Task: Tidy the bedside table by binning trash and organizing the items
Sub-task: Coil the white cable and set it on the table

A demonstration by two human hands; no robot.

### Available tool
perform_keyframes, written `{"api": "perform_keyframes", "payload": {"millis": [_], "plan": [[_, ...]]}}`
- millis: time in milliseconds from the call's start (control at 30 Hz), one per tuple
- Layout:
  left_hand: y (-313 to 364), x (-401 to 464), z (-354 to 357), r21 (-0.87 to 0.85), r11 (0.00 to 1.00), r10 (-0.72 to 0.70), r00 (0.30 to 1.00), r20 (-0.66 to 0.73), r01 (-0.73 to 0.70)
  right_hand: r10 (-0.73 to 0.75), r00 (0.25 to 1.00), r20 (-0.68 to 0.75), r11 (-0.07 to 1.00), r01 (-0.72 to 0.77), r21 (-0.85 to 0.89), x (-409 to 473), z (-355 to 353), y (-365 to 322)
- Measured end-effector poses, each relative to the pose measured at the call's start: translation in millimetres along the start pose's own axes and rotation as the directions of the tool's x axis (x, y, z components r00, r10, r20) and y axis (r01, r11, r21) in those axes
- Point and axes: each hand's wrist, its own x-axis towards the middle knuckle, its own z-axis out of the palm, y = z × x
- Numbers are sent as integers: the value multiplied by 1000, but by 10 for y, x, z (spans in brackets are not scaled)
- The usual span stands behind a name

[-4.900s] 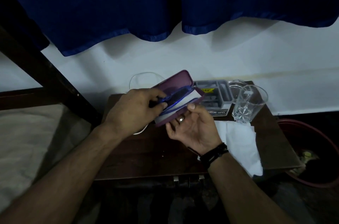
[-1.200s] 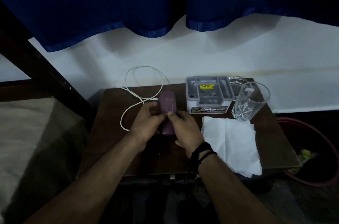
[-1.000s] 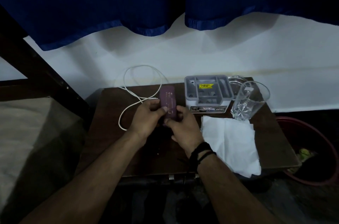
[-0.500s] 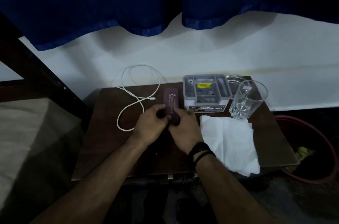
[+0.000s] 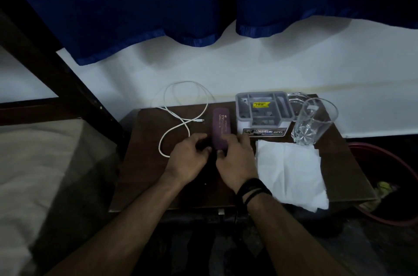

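A closed purple glasses case (image 5: 221,126) lies lengthwise on the dark wooden bedside table (image 5: 147,174), just left of a grey plastic organiser (image 5: 263,109). My left hand (image 5: 191,160) holds the case's near end from the left with curled fingers. My right hand (image 5: 236,160) grips the same end from the right, its fingers lying along the case's side. A white charging cable (image 5: 181,115) loops loosely at the back left. A white tissue (image 5: 290,174) is spread over the front right of the table. A clear drinking glass (image 5: 313,122) stands upright at the back right.
A small glass dish (image 5: 296,99) sits behind the organiser and the drinking glass. A red bin (image 5: 398,187) with some trash stands on the floor to the right. A bed (image 5: 34,174) and its dark frame (image 5: 63,76) border the left. Blue curtains (image 5: 158,4) hang above.
The case was open in my hands, with blue glasses inside. It is now closed and has come down onto the table, pushed back beside the organiser. Both hands have stayed at its near end.
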Motion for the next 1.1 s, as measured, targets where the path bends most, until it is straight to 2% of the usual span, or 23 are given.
{"api": "perform_keyframes", "payload": {"millis": [67, 200, 367, 433, 633, 733, 800, 900, 1033, 1100], "plan": [[-61, -91, -102, 51, 999, 11, 1000, -4, -11, -75, 997, -25, 997, 75, -14, -87, 51, -47], [-207, -209, -247, 137, 991, 7, 1000, 12, -8, -196, 981, 17, 980, 196, -28, -181, 193, -142], [-373, -201, -319, 244, 969, 23, 999, 22, -28, -220, 973, 71, 975, 221, 0, -102, 347, -249], [-420, -173, -323, 366, 929, 52, 998, 26, -58, -229, 969, 93, 973, 230, 7, -77, 406, -289], [-550, -83, -345, 612, 790, -38, 994, 107, -35, -237, 964, 117, 971, 236, 28, -8, 512, -321], [-558, -83, -429, 705, 698, 11, 986, 164, -125, -237, 965, 110, 971, 236, 26, 24, 520, -310], [-532, -96, -570, 684, 692, 62, 964, 259, -229, -244, 961, 127, 969, 239, 55, 26, 526, -306], [-462, -184, -836, 515, 797, 140, 926, 350, -315, -292, 939, 180, 955, 276, 108, 4, 546, -307], [-316, -331, -1159, 456, 810, 283, 927, 246, -368, -396, 909, 130, 913, 376, 157, -34, 598, -381], [-228, -402, -1281, 368, 854, 313, 928, 202, -369, -443, 891, 97, 888, 422, 184, -53, 620, -420]]}}
